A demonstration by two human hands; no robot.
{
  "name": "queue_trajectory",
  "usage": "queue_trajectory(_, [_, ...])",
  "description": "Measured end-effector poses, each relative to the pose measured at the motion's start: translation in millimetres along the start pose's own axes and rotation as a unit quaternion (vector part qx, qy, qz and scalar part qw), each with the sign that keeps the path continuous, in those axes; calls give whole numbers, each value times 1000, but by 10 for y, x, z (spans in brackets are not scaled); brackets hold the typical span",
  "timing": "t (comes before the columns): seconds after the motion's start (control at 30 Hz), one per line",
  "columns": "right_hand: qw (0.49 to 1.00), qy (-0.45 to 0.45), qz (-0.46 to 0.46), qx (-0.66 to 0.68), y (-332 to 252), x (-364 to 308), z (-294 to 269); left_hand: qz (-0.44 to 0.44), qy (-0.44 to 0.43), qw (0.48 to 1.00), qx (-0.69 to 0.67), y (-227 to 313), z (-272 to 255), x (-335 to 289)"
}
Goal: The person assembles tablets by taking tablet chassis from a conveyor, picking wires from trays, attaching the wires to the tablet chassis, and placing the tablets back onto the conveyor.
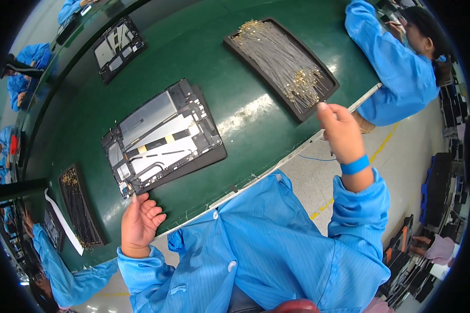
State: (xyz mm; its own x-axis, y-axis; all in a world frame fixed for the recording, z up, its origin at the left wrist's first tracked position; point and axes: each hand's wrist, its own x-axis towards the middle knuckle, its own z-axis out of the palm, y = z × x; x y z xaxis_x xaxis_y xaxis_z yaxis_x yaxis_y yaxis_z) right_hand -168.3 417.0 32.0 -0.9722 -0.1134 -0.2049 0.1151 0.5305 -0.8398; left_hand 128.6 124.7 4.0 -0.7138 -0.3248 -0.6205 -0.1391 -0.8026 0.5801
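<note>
An opened tablet [162, 135] lies on the green table in front of me, its batteries, boards and ribbon cables exposed. At its lower left corner is my left hand [141, 221], palm turned up. Thumb and index fingertip come together there, the other fingers loosely curled; anything pinched is too small to name. My right hand [342, 133], with a blue wristband, is closed in a pinch beside the near right corner of a black tray [261, 78]. Many thin grey cables [282, 57] with gold-coloured ends fill that tray. What the right fingers hold cannot be made out.
A dark flat panel [209, 159] shows beneath the tablet. Another opened tablet [118, 48] lies at far left. A narrower tray of black cables [81, 208] stands at near left, beside a white strip [62, 221]. Co-workers in blue sit at right and left. The table's front edge [297, 148] runs before me.
</note>
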Motion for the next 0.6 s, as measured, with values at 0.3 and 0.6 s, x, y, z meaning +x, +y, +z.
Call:
queue_trajectory(0.3, [940,-293,-104,143,-439,-744,514,264,-1,796,545,-305,738,-111])
queue_trajectory(0.6, [751,-656,-61,35,-491,-926,1270,399,-65,748,526,-350,656,-145])
